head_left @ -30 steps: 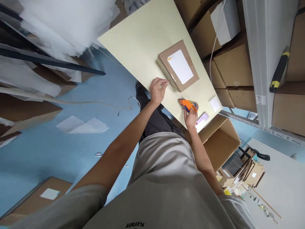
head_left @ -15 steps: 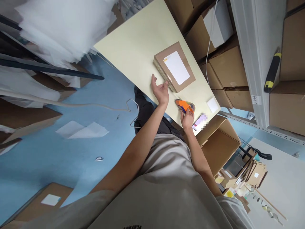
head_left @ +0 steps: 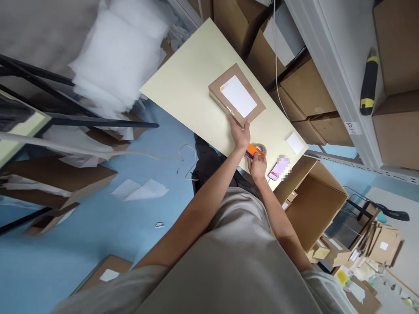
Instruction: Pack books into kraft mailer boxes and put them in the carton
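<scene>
Pale table (head_left: 186,80): labelled carton (head_left: 238,97), white paper (head_left: 294,143), phone (head_left: 277,170).

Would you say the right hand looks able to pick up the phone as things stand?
Probably not without freeing itself: the phone lies close beside the right hand, nothing visible between them, but that hand holds the orange tape dispenser.

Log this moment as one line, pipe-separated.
left hand: at side of labelled box | right hand: holding orange tape dispenser | box: on table, white label up | phone: near right hand
</scene>
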`<state>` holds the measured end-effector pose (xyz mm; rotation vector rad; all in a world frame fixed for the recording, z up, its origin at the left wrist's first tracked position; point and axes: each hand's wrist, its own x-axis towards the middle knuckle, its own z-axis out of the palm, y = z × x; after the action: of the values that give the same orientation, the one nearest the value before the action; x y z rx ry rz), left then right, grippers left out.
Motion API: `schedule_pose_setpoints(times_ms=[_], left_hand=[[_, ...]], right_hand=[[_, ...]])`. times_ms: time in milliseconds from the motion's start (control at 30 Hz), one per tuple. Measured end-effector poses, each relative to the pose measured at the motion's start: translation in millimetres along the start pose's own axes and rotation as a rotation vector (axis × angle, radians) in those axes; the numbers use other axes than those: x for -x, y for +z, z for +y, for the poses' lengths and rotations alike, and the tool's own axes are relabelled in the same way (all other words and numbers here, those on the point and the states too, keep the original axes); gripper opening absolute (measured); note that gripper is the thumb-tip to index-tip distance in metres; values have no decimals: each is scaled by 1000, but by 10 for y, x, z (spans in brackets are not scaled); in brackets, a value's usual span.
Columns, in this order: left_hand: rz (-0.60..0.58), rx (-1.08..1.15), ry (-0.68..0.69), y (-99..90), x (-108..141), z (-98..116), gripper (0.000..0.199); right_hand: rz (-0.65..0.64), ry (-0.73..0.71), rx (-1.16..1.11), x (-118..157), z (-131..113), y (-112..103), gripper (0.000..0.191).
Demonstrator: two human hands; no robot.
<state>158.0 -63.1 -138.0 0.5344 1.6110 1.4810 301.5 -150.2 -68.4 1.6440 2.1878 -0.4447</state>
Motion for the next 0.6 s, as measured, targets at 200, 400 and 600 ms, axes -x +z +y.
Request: schedule_pose_setpoints(times_ms=[200, 400, 600], left_hand=[[-237, -72, 73, -674, -379, -95, 101], [-418, -129, 88, -1039, -479, 71, 103], [-397, -180, 64, -1003, -442, 57, 114]], right_hand=[[0, -51, -20, -135, -217, -9, 47], [9, -70, -74, -157, -344, -1, 48], [-47, 37, -78, 233, 31, 101, 48]])
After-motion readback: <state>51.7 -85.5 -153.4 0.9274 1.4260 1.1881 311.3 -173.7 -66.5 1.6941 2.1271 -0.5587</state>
